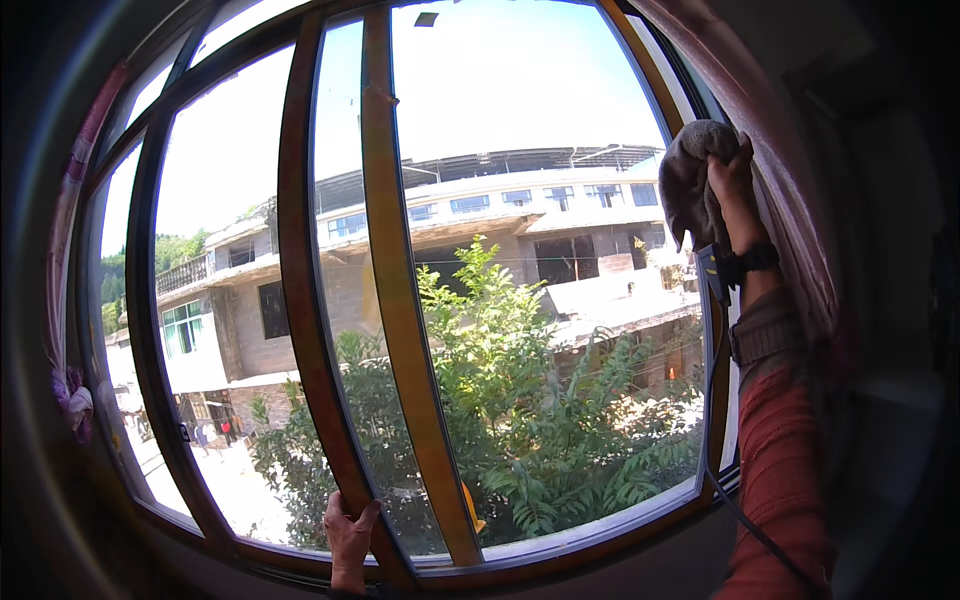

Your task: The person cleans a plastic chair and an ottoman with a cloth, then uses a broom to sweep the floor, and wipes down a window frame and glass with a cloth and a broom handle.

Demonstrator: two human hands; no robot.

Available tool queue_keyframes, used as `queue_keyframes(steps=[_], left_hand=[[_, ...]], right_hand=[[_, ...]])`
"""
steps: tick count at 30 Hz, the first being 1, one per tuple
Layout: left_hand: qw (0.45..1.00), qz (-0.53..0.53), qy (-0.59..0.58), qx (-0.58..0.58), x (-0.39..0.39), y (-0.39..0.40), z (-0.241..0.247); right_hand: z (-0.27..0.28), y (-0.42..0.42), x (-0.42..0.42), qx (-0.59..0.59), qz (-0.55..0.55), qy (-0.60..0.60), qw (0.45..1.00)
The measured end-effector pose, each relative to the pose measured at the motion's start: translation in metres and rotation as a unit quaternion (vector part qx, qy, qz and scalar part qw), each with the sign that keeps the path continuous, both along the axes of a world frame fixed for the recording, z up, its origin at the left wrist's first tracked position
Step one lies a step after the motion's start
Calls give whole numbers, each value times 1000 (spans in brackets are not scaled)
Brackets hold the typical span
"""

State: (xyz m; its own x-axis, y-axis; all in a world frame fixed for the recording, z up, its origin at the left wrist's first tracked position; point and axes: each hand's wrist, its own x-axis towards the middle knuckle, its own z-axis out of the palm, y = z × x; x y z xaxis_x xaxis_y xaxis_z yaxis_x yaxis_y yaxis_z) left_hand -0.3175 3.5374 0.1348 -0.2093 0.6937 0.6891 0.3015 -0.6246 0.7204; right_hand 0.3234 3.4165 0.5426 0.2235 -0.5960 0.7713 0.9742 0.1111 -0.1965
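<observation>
My right hand (731, 176) is raised at the upper right, closed on a grey cloth (694, 187) that lies against the right frame of the window. A dark band with a small device (716, 274) and a cable is on that wrist. At the bottom, my left hand (350, 536) grips the lower part of a brown window sash stile (319, 360), fingers on one side and thumb on the other. Between the hands stand another brown stile (405, 300) and a large glass pane (525, 300).
A pink curtain (787, 195) hangs beside my right arm, and a gathered curtain (67, 262) is at the far left. The bottom window frame (585, 555) runs below the panes. A dark cable (757, 532) trails along my right sleeve. Trees and buildings are outside.
</observation>
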Motion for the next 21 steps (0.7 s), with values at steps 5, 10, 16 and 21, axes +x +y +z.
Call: queue_keyframes(steps=[5, 10, 16, 21], left_hand=[[998, 51, 44, -5, 4, -11, 5], [994, 78, 76, -23, -3, -7, -6], [993, 70, 86, -30, 8, -20, 2], [997, 44, 58, -25, -6, -25, 8]], right_hand=[[28, 70, -120, -135, 87, 24, 987], [114, 93, -266, -145, 210, -169, 952], [111, 146, -485, -242, 263, -540, 762], [76, 145, -455, -127, -182, -517, 827]])
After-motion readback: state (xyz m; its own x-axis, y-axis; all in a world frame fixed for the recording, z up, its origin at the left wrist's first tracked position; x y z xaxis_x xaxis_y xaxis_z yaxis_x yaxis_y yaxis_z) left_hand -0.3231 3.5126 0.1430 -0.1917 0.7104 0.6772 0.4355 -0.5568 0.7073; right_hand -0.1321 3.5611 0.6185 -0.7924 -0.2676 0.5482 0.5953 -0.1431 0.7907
